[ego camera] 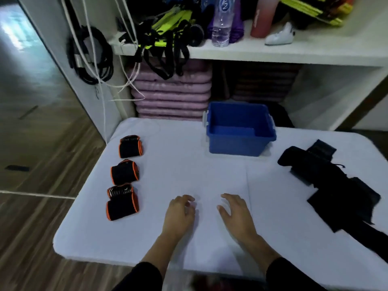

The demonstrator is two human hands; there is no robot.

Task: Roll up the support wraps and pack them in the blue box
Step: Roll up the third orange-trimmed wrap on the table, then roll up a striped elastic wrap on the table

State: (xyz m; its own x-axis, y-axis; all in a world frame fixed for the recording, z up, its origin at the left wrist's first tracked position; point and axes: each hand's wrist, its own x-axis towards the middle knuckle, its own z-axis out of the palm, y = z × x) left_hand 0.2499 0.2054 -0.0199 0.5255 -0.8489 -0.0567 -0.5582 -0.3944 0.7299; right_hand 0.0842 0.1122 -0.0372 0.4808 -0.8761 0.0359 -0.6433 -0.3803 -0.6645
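A white shelving unit (pixel 294 54) stacked with folded lilac mats (pixel 172 95) stands behind a white tabletop (pixel 178 169); an open blue plastic box (pixel 237 147) sits at the tabletop's far edge, near its middle, and looks empty inside; three rolled black support wraps with orange trim (pixel 125 172) lie in a row along the left edge, well apart from the box; a loose heap of flat black fabric wraps (pixel 327 179) sprawls at the right edge, some strips trailing toward the near right corner; the left hand (pixel 180 215) and the right hand (pixel 237 215) lie side by side near the middle of the near edge, palms down, fingers loosely spread, holding nothing; the wraps look light, soft and floppy, probably stretchy, so a flat strip would want pinching at one short end and rolling tight against the tabletop, else it may slacken; a finished roll seems best grasped round its middle, thumb over the free end, lest it spring open on the way to the box.
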